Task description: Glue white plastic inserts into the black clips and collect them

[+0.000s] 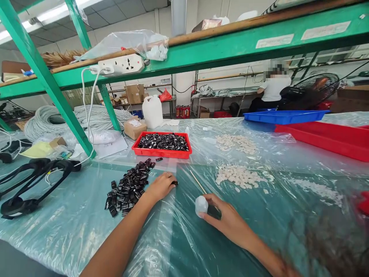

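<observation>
**One hand pinches a small black part, the other holds a little white bottle**

Close to me, the left hand [161, 186] pinches a small black part [174, 183] at its fingertips, with the fingers close together. The right hand [230, 221] curls around a little cloudy-white bottle [201, 206]. A thin stick [197, 182] pokes up beside its fingers; I cannot tell if the hand holds it or it lies on the table. The black part and the bottle are apart, one in each hand.

The step looks like getting one part and the bottle ready together. I think the next move calls for a soft grip on the bottle and a steady pinch on the part.

A heap of black parts [131, 184] lies beside the left arm. Clear plastic [201, 257] covers the green table, with shiny wrinkles. To the right sit pale flat bits [238, 177] and some see-through bits [317, 188].

Farther on, a red tray [162, 154] is full of more black parts. Behind it stand a brown box [135, 128] and a white jug [152, 111]. A green shelf [207, 50] crosses above, with a power strip [121, 65] on it. Way back, a person in a white top [276, 87] sits near a big fan [321, 90].
</observation>
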A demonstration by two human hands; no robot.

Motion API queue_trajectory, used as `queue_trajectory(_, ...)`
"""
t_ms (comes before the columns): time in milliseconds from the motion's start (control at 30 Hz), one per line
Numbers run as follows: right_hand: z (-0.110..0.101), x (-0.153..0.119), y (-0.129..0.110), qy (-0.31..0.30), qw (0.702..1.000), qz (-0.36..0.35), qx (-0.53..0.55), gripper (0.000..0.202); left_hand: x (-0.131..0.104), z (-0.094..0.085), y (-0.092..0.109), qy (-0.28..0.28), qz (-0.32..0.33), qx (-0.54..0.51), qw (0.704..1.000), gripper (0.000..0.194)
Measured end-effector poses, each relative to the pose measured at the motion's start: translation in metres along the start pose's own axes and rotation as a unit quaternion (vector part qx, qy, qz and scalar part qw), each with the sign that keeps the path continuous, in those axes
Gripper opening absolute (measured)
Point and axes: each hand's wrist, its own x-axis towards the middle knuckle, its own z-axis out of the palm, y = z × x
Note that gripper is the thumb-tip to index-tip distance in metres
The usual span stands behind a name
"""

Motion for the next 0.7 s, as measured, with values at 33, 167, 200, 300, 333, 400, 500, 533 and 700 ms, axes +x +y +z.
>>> queue_trajectory(33,-0.002,0.0,-0.001,0.002,1.0,-0.008,0.003,0.024,0.0,-0.001,0.005,0.009,0.008,-0.008,1.0,0.016)
queue_trajectory(167,-0.015,-0.001,-0.004,0.047,0.998,-0.042,-0.019,0.025,0.001,-0.004,0.035,0.065,0.034,-0.056,0.996,0.023)
queue_trajectory(200,-0.019,-0.002,-0.005,0.064,0.996,-0.051,-0.032,0.027,0.0,-0.004,0.044,0.081,0.038,-0.069,0.994,0.023)
queue_trajectory(300,-0.03,-0.003,-0.009,0.11,0.987,-0.092,-0.071,0.036,-0.007,-0.007,0.068,0.116,0.054,-0.097,0.987,0.022)
queue_trajectory(333,-0.033,-0.003,-0.01,0.122,0.983,-0.111,-0.083,0.038,-0.009,-0.008,0.074,0.125,0.061,-0.1,0.985,0.022)
queue_trajectory(400,-0.036,-0.003,-0.013,0.142,0.97,-0.159,-0.121,0.04,-0.013,-0.009,0.082,0.14,0.073,-0.1,0.982,0.022)
queue_trajectory(500,-0.035,-0.003,-0.014,0.163,0.948,-0.213,-0.173,0.042,-0.014,-0.009,0.085,0.15,0.098,-0.09,0.98,0.021)
queue_trajectory(533,-0.034,-0.003,-0.014,0.167,0.944,-0.22,-0.182,0.043,-0.014,-0.009,0.084,0.151,0.106,-0.086,0.979,0.021)
queue_trajectory(700,-0.032,-0.005,-0.016,0.158,0.942,-0.219,-0.2,0.045,-0.012,-0.005,0.084,0.154,0.126,-0.07,0.977,0.019)
